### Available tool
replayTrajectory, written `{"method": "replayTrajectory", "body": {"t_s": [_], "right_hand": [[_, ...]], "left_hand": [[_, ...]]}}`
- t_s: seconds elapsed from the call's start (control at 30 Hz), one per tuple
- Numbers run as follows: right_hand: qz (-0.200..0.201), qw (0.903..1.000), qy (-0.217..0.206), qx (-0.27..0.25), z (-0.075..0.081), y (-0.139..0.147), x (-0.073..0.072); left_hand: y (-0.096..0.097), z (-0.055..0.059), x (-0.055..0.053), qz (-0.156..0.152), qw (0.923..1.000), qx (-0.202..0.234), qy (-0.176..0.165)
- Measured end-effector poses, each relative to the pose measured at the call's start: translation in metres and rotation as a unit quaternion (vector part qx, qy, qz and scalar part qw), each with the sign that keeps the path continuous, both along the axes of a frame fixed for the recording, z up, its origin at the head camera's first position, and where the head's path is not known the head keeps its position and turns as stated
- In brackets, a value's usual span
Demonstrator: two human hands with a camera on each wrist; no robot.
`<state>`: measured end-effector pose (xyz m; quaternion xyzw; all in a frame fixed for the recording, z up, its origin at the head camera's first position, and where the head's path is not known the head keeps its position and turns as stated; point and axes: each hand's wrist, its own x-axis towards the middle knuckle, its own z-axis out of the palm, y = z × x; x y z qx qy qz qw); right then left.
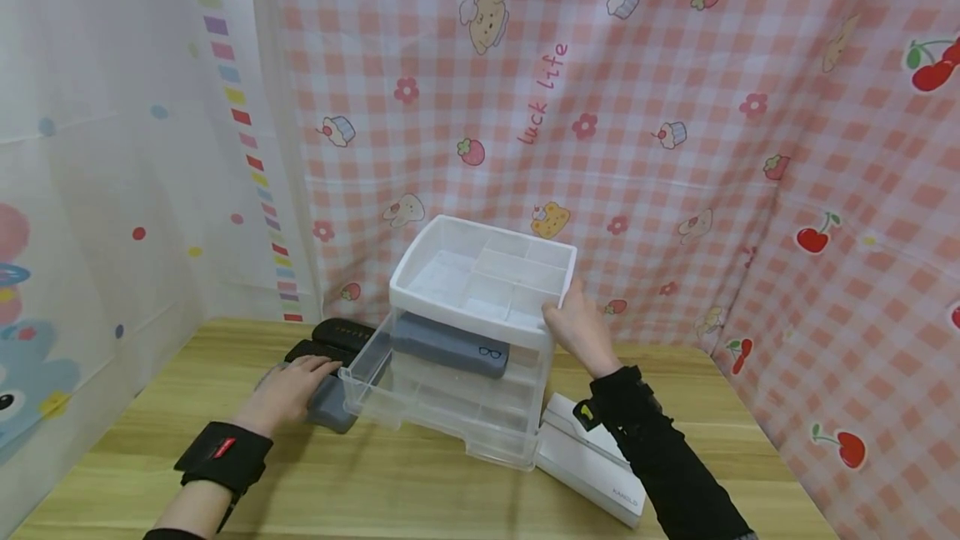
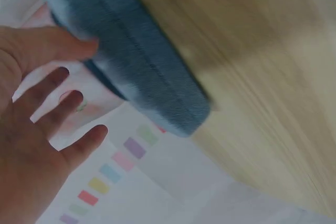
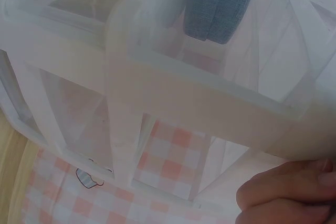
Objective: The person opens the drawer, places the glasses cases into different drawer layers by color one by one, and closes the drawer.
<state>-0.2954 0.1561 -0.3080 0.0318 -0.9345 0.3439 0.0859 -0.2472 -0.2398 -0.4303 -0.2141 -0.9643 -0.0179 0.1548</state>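
Note:
A white plastic drawer organizer [image 1: 427, 304] with a divided top tray stands on the table, its clear drawer [image 1: 442, 432] pulled out towards me. Inside the drawer lies a blue-grey glasses case [image 1: 450, 346] printed with a glasses outline. My right hand [image 1: 581, 327] grips the organizer's right rim, fingers curled in the right wrist view. Left of the drawer, my left hand [image 1: 288, 394] is beside another blue-grey case [image 1: 332, 405]. The left wrist view has this case [image 2: 136, 56] near the thumb, with the other fingers spread apart.
Black cases [image 1: 341, 332] lie behind my left hand. A long white box [image 1: 592, 465] rests on the wooden table [image 1: 420, 498] at the organizer's right, partly under my right forearm. Checked curtain [image 1: 480, 107] hangs behind.

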Motion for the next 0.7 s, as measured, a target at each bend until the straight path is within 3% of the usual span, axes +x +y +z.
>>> {"method": "replayTrajectory", "body": {"t_s": [0.17, 0.4, 0.7], "right_hand": [[0.0, 1.0, -0.002, -0.002, 0.0, 0.0, 0.0], [0.002, 1.0, 0.0, -0.001, 0.0, 0.0, 0.0], [0.005, 1.0, -0.002, -0.004, -0.001, 0.001, 0.0]], "left_hand": [[-0.003, -0.011, 0.0, -0.016, 0.9994, -0.029, -0.004], [-0.006, -0.022, -0.001, -0.017, 0.9997, -0.02, -0.002], [-0.008, -0.021, -0.009, -0.033, 0.9984, -0.045, 0.003]]}}
